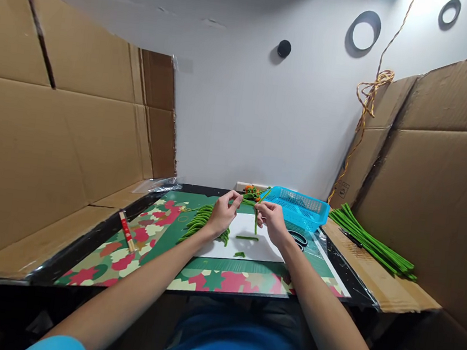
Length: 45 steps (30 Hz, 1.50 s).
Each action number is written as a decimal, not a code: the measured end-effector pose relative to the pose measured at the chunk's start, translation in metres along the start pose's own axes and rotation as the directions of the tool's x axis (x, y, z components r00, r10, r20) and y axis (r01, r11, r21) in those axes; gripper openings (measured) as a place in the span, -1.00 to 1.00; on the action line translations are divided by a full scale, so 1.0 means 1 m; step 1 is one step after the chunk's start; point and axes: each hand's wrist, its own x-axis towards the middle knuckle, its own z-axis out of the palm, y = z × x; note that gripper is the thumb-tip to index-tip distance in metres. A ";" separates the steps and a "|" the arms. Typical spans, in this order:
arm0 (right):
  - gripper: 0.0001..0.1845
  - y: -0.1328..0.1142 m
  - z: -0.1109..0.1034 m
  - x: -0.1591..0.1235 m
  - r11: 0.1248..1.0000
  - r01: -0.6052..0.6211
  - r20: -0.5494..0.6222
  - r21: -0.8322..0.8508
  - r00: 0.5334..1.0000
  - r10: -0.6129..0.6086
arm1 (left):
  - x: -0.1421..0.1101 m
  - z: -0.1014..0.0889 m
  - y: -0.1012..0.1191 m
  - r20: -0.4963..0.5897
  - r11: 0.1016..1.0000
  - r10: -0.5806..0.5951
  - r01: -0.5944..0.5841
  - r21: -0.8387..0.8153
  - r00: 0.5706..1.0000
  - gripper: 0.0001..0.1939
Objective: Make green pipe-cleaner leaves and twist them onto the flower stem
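Observation:
Both hands are raised over a white sheet (267,250) with a green pipe cleaner (256,223) between them. My left hand (225,211) pinches one end of it, thumb against fingertips. My right hand (271,218) is closed on it too, and a straight green length hangs down beside those fingers. On the sheet lie a short straight green piece (247,237) and a small bent green piece (239,254). Left of the sheet, partly behind my left hand, is a row of curled green pipe cleaner shapes (199,222).
A blue plastic basket (319,205) stands at the back right, near black-handled scissors (299,240). Orange and green pieces (252,191) sit at the back. Long green pipe cleaners (374,240) lie on cardboard at right. A red-wrapped stick bundle (126,232) lies left. Cardboard walls flank the table.

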 end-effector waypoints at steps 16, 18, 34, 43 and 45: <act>-0.66 -0.009 -0.013 0.001 0.990 -0.029 0.023 0.139 0.999 0.026 | -0.001 0.005 0.003 0.010 0.997 0.027 -0.027 0.066 1.000 -0.58; -0.71 -0.008 -0.015 0.001 0.989 -0.052 0.021 0.140 0.999 0.050 | -0.001 0.005 0.005 0.037 0.998 0.019 -0.021 0.052 0.999 -0.60; -0.59 0.007 -0.017 0.004 0.973 -0.173 0.039 0.150 0.985 0.169 | -0.008 0.007 0.013 -0.079 0.996 0.042 -0.036 0.080 0.996 -0.62; -0.60 0.008 -0.017 -0.001 0.976 -0.148 0.063 0.157 0.988 0.140 | -0.006 0.004 0.008 -0.070 1.000 0.018 -0.018 0.008 0.997 -0.56; -0.60 0.008 -0.018 -0.001 0.978 -0.133 0.058 0.163 0.990 0.125 | -0.005 0.004 0.007 -0.078 1.000 0.012 -0.012 -0.007 0.997 -0.56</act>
